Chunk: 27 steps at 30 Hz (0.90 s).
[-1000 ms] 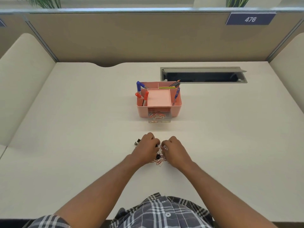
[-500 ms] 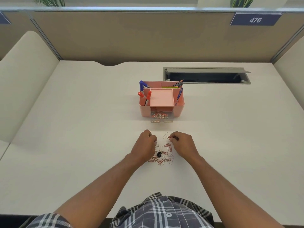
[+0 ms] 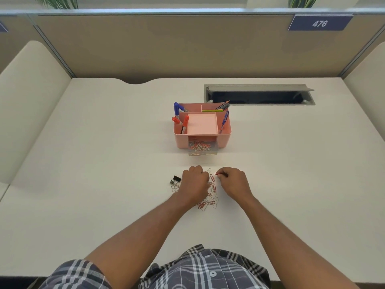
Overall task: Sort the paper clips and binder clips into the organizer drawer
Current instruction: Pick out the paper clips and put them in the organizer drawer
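Between the hands, over the paper clips (image 3: 211,192) on the desk (image 3: 104,163): right hand (image 3: 234,182) pinching a red paper clip (image 3: 215,173), left hand (image 3: 194,182) clenched, contents hidden. Best lifted clear of the tangle, then dropped well inside the open organizer drawer (image 3: 203,148).

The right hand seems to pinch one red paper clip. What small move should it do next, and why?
Probably carry it forward to the open drawer of the pink organizer and drop it there. The right hand already pinches a red paper clip, the clear drawer stands pulled out with clips inside, and nothing lies between them.
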{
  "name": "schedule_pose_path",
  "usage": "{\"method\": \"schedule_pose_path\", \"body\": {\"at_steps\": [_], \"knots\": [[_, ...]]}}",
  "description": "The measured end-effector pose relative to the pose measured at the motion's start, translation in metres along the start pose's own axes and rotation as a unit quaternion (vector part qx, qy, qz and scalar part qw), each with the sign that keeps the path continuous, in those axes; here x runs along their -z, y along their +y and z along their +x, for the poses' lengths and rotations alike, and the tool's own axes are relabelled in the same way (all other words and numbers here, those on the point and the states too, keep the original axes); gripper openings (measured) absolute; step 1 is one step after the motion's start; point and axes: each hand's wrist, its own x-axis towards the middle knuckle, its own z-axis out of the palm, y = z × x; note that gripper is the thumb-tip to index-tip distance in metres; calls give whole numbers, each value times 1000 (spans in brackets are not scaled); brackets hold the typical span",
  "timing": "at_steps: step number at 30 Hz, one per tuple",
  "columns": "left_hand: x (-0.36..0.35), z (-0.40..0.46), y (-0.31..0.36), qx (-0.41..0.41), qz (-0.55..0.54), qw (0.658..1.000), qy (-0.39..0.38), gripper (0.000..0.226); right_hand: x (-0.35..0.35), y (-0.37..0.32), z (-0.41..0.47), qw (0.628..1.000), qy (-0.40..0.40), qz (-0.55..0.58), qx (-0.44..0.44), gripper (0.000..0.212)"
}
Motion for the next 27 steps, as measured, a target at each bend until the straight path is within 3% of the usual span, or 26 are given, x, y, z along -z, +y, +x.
{"method": "schedule_pose_path", "body": {"at_steps": [7,10,16,23,27], "knots": [[3,0,0,5,6,1000,-13,16,-3,2,-1,1000,-6,-23,7,18],[15,0,-7,13,-55,998,39,13,1,-8,-2,999,17,-17,43,21],[63,20,-22,5,-138,964,228,13,21,-49,9,975,124,79,169,17],[87,42,-22,-15,-138,962,234,14,29,-78,34,974,112,16,195,20],[81,27,-16,-39,-173,942,285,10,34,-69,25,967,134,48,210,18]]}}
